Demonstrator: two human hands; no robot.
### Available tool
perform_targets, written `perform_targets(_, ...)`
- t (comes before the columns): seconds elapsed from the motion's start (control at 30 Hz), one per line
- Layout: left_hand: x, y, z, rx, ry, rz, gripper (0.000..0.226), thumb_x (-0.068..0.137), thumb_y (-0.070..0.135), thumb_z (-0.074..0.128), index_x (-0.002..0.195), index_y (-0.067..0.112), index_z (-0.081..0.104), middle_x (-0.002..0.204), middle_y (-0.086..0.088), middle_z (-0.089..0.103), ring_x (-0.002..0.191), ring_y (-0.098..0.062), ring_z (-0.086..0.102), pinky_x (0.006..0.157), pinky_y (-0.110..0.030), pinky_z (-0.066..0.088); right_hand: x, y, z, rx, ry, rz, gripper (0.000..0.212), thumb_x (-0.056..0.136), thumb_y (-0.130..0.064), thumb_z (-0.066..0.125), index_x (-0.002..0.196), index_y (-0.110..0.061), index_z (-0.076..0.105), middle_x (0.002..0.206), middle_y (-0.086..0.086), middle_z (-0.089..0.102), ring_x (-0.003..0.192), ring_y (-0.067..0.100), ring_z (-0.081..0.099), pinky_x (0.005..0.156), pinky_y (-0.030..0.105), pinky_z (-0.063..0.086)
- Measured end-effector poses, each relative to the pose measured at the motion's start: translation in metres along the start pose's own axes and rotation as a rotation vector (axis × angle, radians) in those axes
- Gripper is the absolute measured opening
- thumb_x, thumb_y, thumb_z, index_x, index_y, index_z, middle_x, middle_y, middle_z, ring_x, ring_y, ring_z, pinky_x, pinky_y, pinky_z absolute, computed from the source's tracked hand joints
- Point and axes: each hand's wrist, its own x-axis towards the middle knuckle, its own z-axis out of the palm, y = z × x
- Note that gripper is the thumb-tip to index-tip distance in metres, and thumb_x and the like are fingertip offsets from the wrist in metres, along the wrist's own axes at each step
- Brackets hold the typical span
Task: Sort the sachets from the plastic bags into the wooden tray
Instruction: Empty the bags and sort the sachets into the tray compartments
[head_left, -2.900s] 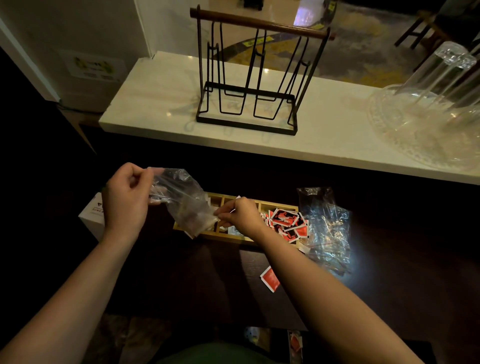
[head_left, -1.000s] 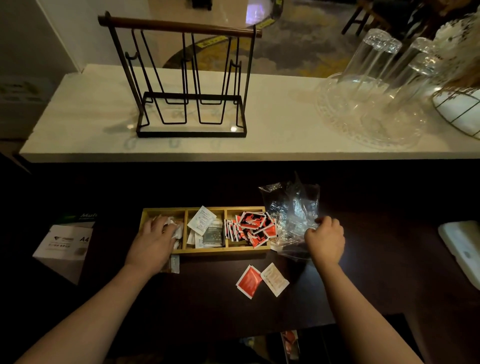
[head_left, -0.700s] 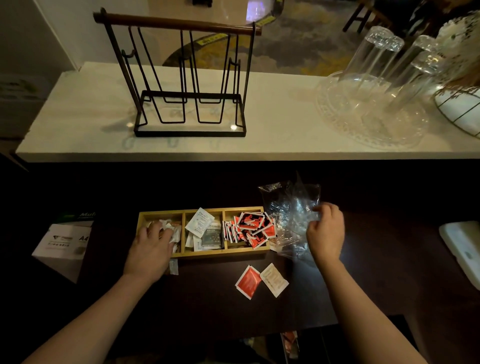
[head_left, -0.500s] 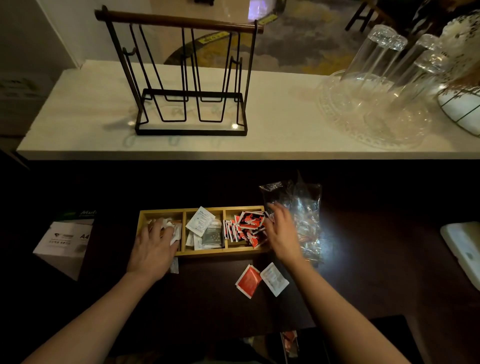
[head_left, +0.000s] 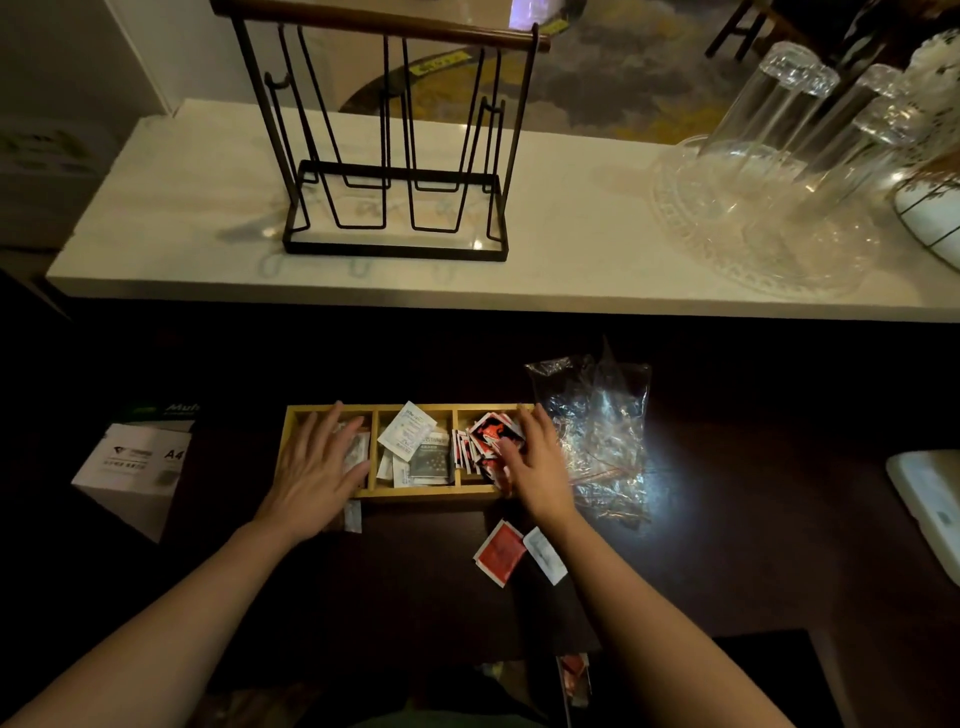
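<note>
A wooden tray (head_left: 415, 491) with three compartments lies on a dark table (head_left: 753, 519), its long axis running left to right across the view, parallel to the pale marble counter (head_left: 571, 244) beyond it. The left hand (head_left: 317, 467) rests flat over the left compartment, fingers spread and holding nothing that can be seen, with pale sachets partly hidden beneath it. The right hand (head_left: 535, 462) sits at the tray's right end, fingers loosely curled over the red sachets (head_left: 483, 436) heaped in the right compartment; whether it grips one cannot be told. White sachets (head_left: 410, 431) and a darker one fill the middle compartment; their print is too small to read. Crumpled clear plastic bags (head_left: 597, 431) lie just beside the tray's right end. In front of the tray, a loose red sachet (head_left: 500, 552) and a loose white sachet (head_left: 544, 555) lie side by side on the table, both tilted, and another small pale packet (head_left: 352, 516) lies near the left wrist. A white box (head_left: 137, 467) at far left bears the marking "A4". On the counter stand a black wire rack (head_left: 395, 156) and upturned glasses (head_left: 789, 109) on a clear glass tray (head_left: 727, 249).
</note>
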Motion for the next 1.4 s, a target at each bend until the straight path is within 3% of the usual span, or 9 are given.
perform_targets(0.13,-0.011,0.001,-0.011,-0.035,0.096,0.027,0.068,0.087,0.057,0.022,0.145,0.022,0.027,0.159,-0.005,0.013,0.146,-0.026,0.013,0.115,-0.045,0.018,-0.035,0.014,-0.019,-0.194,0.214,-0.132,0.013,0.089,-0.01,0.054,0.099,-0.017,0.058,0.103,0.0,0.057,0.097,0.016,0.054,0.077,0.027,0.044)
perform_targets(0.33,-0.057,0.013,-0.003,-0.007,0.284,0.005,0.018,0.084,0.013,0.062,0.101,0.01,0.057,0.103,-0.008,0.057,0.082,-0.021,0.061,0.059,-0.028,0.052,-0.074,0.055,-0.011,-0.546,-0.044,0.06,0.046,0.082,-0.043,0.063,0.12,-0.019,0.054,0.119,0.004,0.051,0.111,0.025,0.05,0.079,0.035,0.051)
perform_targets(0.47,-0.077,0.01,0.019,0.113,0.055,-0.006,0.03,0.082,0.022,0.066,0.111,0.016,0.06,0.109,-0.001,0.059,0.091,-0.015,0.062,0.056,-0.02,0.051,-0.083,0.059,-0.001,-0.642,-0.14,0.126,0.06,0.08,-0.053,0.061,0.124,-0.016,0.045,0.122,0.008,0.045,0.114,0.027,0.044,0.08,0.037,0.051)
perform_targets(0.7,-0.075,0.015,0.028,0.392,-0.083,-0.078,0.061,0.07,0.028,0.076,0.127,0.014,0.057,0.111,-0.012,0.06,0.093,-0.028,0.061,0.062,-0.035,0.055,-0.08,0.045,0.016,-0.746,-0.081,0.026,0.027,0.085,-0.012,0.051,0.112,-0.006,0.054,0.108,0.016,0.055,0.099,0.033,0.054,0.061,0.036,0.053)
perform_targets(0.83,-0.07,0.016,0.028,0.529,-0.127,-0.034,0.064,0.076,0.025,0.07,0.136,0.021,0.047,0.115,-0.013,0.059,0.1,-0.028,0.058,0.07,-0.035,0.05,-0.069,0.043,0.004,-0.41,-0.067,0.16,0.026,0.092,-0.014,0.047,0.117,-0.016,0.055,0.109,0.008,0.065,0.099,0.027,0.062,0.075,0.036,0.05)
perform_targets(0.93,-0.066,0.016,0.03,0.573,-0.153,0.001,0.061,0.049,0.012,0.086,0.107,0.013,0.069,0.088,-0.015,0.065,0.074,-0.031,0.063,0.052,-0.036,0.05,-0.062,0.048,-0.004,-0.012,-0.052,0.333,0.017,0.092,-0.022,0.057,0.102,-0.014,0.068,0.094,0.007,0.073,0.085,0.021,0.069,0.075,0.036,0.054)
perform_targets(1.03,-0.061,0.019,0.024,0.511,-0.138,0.035,0.041,0.061,0.013,0.081,0.101,0.017,0.068,0.091,-0.007,0.067,0.078,-0.026,0.066,0.056,-0.036,0.051,-0.059,0.054,-0.007,0.291,-0.102,0.515,0.016,0.093,-0.017,0.055,0.091,-0.009,0.07,0.092,0.016,0.074,0.083,0.027,0.071,0.073,0.039,0.058)
perform_targets(1.17,-0.061,0.027,0.018,0.073,-0.062,-0.069,0.003,0.089,0.028,0.059,0.087,0.028,0.062,0.084,0.007,0.064,0.078,-0.012,0.062,0.058,-0.027,0.047,-0.062,0.042,-0.013,0.686,-0.152,0.645,0.019,0.096,-0.009,0.048,0.092,0.0,0.064,0.089,0.019,0.069,0.075,0.024,0.067,0.06,0.026,0.058)
perform_targets(1.4,-0.065,0.079,-0.012,-1.221,-0.395,-0.439,0.022,0.093,0.006,0.053,0.112,0.014,0.059,0.103,-0.013,0.07,0.089,-0.027,0.071,0.066,-0.033,0.06,-0.069,-0.014,0.003,0.897,-0.361,0.53,0.008,0.086,-0.007,0.062,0.08,-0.008,0.067,0.077,0.008,0.07,0.067,0.016,0.066,0.064,0.025,0.054)
